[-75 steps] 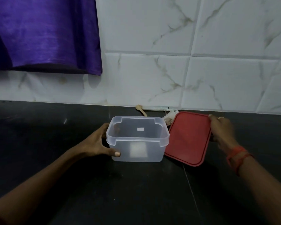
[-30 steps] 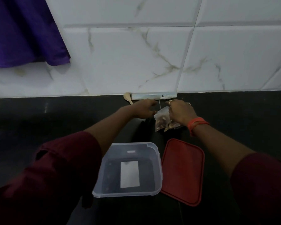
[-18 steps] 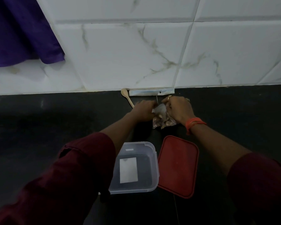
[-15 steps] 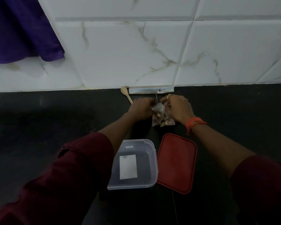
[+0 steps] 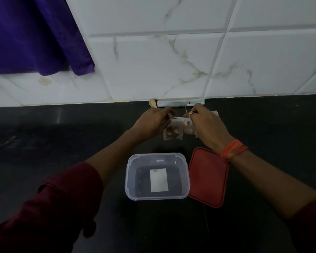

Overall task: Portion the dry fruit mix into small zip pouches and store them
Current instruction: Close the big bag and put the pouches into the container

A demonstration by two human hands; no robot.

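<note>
Near the back wall, my left hand (image 5: 152,123) and my right hand (image 5: 206,126) pinch the top edge of small clear zip pouches (image 5: 173,131) filled with dry fruit mix, one hand at each end. A second pouch (image 5: 188,129) lies partly under my right hand. In front of them an open clear plastic container (image 5: 156,197) stands with nothing in it but a white label on its bottom. Its red lid (image 5: 207,178) lies flat to the right, touching it.
A wooden spoon (image 5: 152,103) and a long pale blue strip (image 5: 180,102) lie against the marble-tiled wall. A purple cloth (image 5: 31,35) hangs at the upper left. The counter (image 5: 44,143) is black stone.
My hands have spread apart along the pouch's top edge and lifted it slightly. The view shifted, so the container and lid sit further right and lower.
</note>
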